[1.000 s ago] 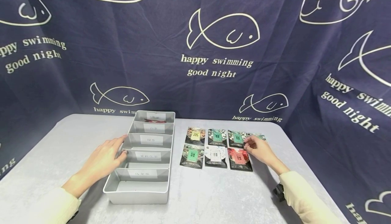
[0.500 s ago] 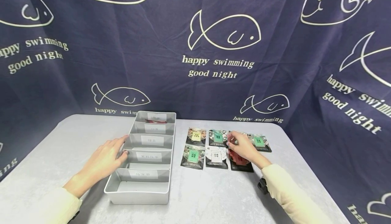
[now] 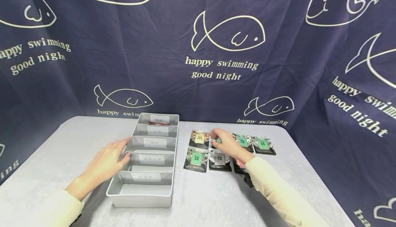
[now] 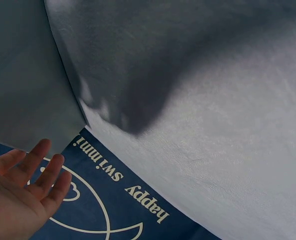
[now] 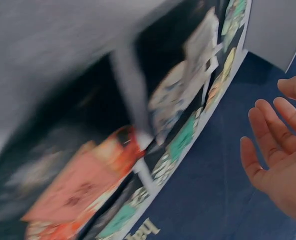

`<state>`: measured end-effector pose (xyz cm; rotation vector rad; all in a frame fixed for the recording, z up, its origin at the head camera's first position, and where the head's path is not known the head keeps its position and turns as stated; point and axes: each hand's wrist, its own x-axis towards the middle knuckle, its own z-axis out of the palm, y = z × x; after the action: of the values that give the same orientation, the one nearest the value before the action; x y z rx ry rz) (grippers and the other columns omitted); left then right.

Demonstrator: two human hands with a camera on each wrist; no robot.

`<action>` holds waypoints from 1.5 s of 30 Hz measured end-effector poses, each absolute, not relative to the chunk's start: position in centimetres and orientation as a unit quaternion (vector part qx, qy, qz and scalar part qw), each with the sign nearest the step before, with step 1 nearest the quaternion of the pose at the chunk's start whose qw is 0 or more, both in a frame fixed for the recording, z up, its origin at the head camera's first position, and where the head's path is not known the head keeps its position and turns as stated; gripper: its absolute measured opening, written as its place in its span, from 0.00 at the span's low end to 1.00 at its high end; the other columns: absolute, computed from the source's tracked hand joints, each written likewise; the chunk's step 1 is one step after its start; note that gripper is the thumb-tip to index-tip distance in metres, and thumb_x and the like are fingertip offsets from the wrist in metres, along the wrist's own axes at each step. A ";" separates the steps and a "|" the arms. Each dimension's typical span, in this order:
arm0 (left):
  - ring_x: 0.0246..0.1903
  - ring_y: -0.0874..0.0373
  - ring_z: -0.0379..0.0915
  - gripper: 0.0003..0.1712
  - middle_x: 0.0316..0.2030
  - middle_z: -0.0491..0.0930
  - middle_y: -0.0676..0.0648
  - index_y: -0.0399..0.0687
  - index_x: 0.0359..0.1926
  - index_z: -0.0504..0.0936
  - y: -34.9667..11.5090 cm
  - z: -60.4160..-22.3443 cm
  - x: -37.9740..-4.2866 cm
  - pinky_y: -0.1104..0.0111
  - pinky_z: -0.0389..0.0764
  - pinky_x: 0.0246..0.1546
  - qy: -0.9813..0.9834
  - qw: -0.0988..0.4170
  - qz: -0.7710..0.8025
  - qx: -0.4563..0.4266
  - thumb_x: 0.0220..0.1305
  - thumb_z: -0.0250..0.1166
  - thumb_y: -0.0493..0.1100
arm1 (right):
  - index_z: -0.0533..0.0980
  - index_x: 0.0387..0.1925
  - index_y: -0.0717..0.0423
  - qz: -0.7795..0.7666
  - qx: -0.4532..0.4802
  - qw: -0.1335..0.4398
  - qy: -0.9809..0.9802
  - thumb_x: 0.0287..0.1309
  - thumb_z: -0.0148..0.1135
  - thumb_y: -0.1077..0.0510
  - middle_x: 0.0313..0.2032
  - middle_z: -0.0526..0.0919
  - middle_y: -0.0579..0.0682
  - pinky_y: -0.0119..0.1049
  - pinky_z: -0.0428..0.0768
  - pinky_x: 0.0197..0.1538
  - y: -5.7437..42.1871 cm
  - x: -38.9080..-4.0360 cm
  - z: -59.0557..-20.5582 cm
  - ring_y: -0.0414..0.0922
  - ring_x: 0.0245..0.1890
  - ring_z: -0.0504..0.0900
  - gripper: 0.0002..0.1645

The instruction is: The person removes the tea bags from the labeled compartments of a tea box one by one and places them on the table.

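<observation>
My left hand (image 3: 100, 163) rests against the left rim of a long grey divided box (image 3: 140, 201), its fingers loosely extended in the left wrist view. Over the tea packets hovers my right hand (image 3: 230, 145), fingers relaxed and holding nothing. Beneath it a green-labelled packet (image 3: 218, 140) is mostly hidden. Left of that lies a yellow-labelled packet (image 3: 199, 138); to the right are two more green-labelled packets (image 3: 242, 141). In the front row are a green-labelled packet (image 3: 196, 159), a white-labelled packet, now shaded, (image 3: 220, 159) and a red-labelled packet (image 3: 240, 166), partly covered by the wrist.
The box has several compartments with paper labels (image 3: 151, 159). A red packet (image 3: 159, 123) sits in the farthest compartment. Behind the pale table (image 3: 198, 199) hangs a dark blue curtain (image 3: 167, 58) with fish drawings.
My right hand has moved left along the packet rows, from the far-right green packets to above the second packet from the left. The left hand stays at the box; the packets have not moved.
</observation>
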<state>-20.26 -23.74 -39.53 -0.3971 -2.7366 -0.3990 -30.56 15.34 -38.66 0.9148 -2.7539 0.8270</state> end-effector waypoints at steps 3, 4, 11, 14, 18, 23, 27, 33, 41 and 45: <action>0.50 0.38 0.70 0.30 0.52 0.75 0.35 0.38 0.61 0.65 -23.8 -39.6 -20.3 0.46 0.70 0.50 -0.964 0.176 -0.142 -0.142 0.58 0.56 0.45 | 0.74 0.40 0.60 0.271 0.314 0.064 -0.908 0.54 0.58 0.64 0.38 0.80 0.56 0.44 0.79 0.43 14.1 -30.8 -38.2 0.48 0.37 0.78 0.10; 0.50 0.37 0.71 0.30 0.52 0.75 0.35 0.38 0.61 0.66 -23.8 -39.6 -20.3 0.46 0.70 0.50 -0.963 0.177 -0.142 -0.143 0.58 0.56 0.45 | 0.74 0.40 0.60 0.268 0.320 0.068 -0.906 0.54 0.57 0.64 0.38 0.80 0.56 0.43 0.79 0.43 13.7 -30.9 -38.1 0.48 0.37 0.78 0.10; 0.50 0.37 0.71 0.30 0.52 0.75 0.35 0.37 0.61 0.66 -23.8 -39.6 -20.3 0.46 0.70 0.50 -0.962 0.179 -0.143 -0.146 0.58 0.56 0.45 | 0.74 0.42 0.60 0.251 0.346 0.079 -0.900 0.56 0.57 0.61 0.39 0.79 0.56 0.40 0.78 0.43 11.0 -31.8 -37.4 0.50 0.39 0.78 0.11; 0.50 0.37 0.70 0.30 0.52 0.75 0.35 0.37 0.61 0.66 -23.8 -39.6 -20.3 0.46 0.70 0.50 -0.962 0.180 -0.144 -0.147 0.58 0.56 0.45 | 0.74 0.42 0.60 0.246 0.363 0.084 -0.895 0.56 0.58 0.60 0.39 0.79 0.55 0.41 0.78 0.44 9.9 -32.1 -37.2 0.51 0.40 0.78 0.11; 0.50 0.37 0.70 0.30 0.52 0.75 0.34 0.37 0.61 0.65 -23.9 -39.6 -20.3 0.45 0.70 0.50 -0.962 0.179 -0.144 -0.146 0.58 0.56 0.45 | 0.74 0.41 0.58 0.244 0.377 0.098 -0.888 0.57 0.57 0.60 0.39 0.79 0.53 0.40 0.77 0.44 8.4 -32.6 -36.9 0.49 0.39 0.78 0.10; 0.51 0.37 0.70 0.30 0.52 0.75 0.35 0.38 0.61 0.65 -23.8 -39.6 -20.3 0.45 0.70 0.50 -0.963 0.175 -0.146 -0.143 0.58 0.56 0.45 | 0.74 0.42 0.59 0.253 0.378 0.101 -0.885 0.57 0.57 0.61 0.39 0.78 0.53 0.41 0.76 0.45 6.6 -33.2 -36.4 0.49 0.41 0.76 0.11; 0.51 0.37 0.70 0.30 0.52 0.75 0.35 0.38 0.61 0.65 -23.8 -39.6 -20.2 0.46 0.70 0.51 -0.963 0.173 -0.148 -0.141 0.58 0.56 0.45 | 0.73 0.42 0.59 0.253 0.369 0.094 -0.889 0.57 0.57 0.60 0.40 0.78 0.52 0.42 0.74 0.48 5.1 -33.5 -36.1 0.49 0.42 0.75 0.11; 0.51 0.37 0.70 0.30 0.52 0.74 0.35 0.39 0.61 0.65 -23.8 -39.6 -20.3 0.46 0.70 0.51 -0.963 0.175 -0.148 -0.141 0.58 0.56 0.45 | 0.73 0.42 0.58 0.238 0.356 0.092 -0.899 0.56 0.58 0.59 0.41 0.79 0.53 0.44 0.72 0.51 2.9 -33.9 -35.9 0.49 0.45 0.75 0.12; 0.51 0.37 0.70 0.30 0.53 0.74 0.35 0.39 0.61 0.65 -23.8 -39.7 -20.3 0.46 0.70 0.51 -0.963 0.174 -0.149 -0.141 0.58 0.56 0.45 | 0.73 0.46 0.58 0.219 0.343 0.077 -0.910 0.56 0.59 0.59 0.43 0.78 0.51 0.43 0.70 0.51 0.7 -34.0 -36.1 0.47 0.48 0.73 0.16; 0.52 0.37 0.69 0.30 0.53 0.74 0.35 0.39 0.62 0.65 -23.8 -39.7 -20.3 0.45 0.69 0.52 -0.963 0.172 -0.150 -0.140 0.59 0.56 0.45 | 0.72 0.48 0.57 0.211 0.333 0.065 -0.917 0.56 0.59 0.58 0.46 0.78 0.50 0.43 0.70 0.53 0.2 -34.2 -36.4 0.47 0.50 0.73 0.17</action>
<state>-20.34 -23.84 -39.70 -0.3982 -2.7348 -0.4262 -34.21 0.19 -36.43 1.0060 -2.7671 0.6373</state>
